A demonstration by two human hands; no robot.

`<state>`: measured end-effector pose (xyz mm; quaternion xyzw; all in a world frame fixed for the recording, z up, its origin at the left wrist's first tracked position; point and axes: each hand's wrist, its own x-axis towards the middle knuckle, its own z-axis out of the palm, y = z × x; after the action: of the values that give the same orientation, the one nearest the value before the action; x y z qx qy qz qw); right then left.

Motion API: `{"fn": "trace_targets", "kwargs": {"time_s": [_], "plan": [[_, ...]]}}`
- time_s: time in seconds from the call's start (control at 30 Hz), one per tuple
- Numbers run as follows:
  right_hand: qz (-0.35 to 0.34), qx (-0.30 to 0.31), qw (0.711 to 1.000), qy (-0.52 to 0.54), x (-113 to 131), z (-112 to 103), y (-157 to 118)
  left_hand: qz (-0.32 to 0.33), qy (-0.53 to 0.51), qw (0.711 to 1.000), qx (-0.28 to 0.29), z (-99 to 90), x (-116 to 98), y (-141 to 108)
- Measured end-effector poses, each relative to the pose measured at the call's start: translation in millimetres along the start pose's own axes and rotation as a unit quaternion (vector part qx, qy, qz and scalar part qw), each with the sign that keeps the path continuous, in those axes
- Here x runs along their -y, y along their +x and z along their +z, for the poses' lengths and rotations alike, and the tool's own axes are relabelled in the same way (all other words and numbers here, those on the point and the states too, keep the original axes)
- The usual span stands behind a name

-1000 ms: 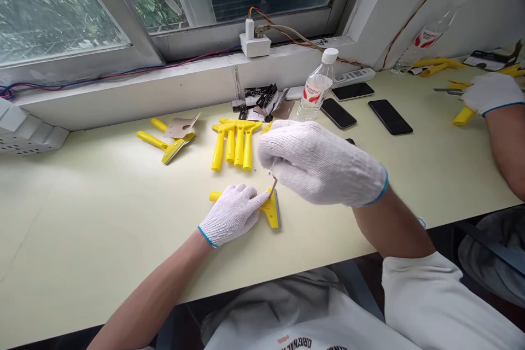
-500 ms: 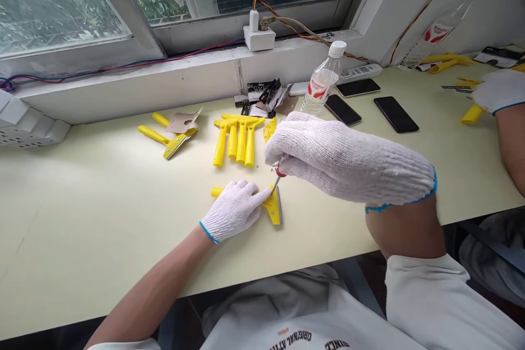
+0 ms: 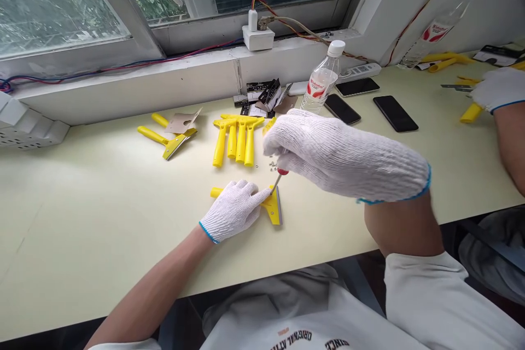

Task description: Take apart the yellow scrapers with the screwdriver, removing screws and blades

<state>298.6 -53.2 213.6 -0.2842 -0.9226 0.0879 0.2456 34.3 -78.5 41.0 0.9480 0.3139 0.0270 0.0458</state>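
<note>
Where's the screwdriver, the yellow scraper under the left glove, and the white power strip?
Screwdriver [image 3: 283, 171]: head view, on its red handle.
Yellow scraper [image 3: 271, 208]: head view, on its wide head.
White power strip [image 3: 363, 71]: head view, on its top.

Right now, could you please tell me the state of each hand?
Left hand: closed over the yellow scraper, holding it.
Right hand: closed, holding the screwdriver.

Scraper: yellow, grey edge
Screwdriver: red handle
Gloves: white, blue cuffs
Bottle label: red, white
Table, lower left: pale yellow
</note>
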Motion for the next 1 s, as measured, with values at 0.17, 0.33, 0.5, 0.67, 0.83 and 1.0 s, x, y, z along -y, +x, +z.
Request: {"fn": "trace_targets", "kwargs": {"time_s": [0.17, 0.33, 0.5, 0.67, 0.83, 1.0], "plan": [[-0.011, 0.039, 0.998, 0.041, 0, -5, -4, -0.003, -0.004, 1.000, -0.003, 0.6, 1, 0], [0.191, -0.032, 0.970, -0.149, 15, 9, 6, 0.001, -0.004, 1.000, -0.005, 0.8, 1, -1], [0.050, 0.054, 0.997, -0.031, 4, -7, 4, 0.001, -0.008, 1.000, -0.007, 0.7, 1, -1], [-0.043, 0.122, 0.984, 0.123, -11, -22, -9, -0.004, -0.018, 1.000, -0.010, 1.4, 1, 0], [0.173, 0.020, 0.984, -0.041, -11, -8, -7, -0.003, -0.022, 1.000, -0.010, 1.0, 1, 0], [0.137, 0.024, 0.990, -0.002, -14, -9, -3, -0.001, -0.003, 1.000, 0.003, -1.1, 0, 1]]}}
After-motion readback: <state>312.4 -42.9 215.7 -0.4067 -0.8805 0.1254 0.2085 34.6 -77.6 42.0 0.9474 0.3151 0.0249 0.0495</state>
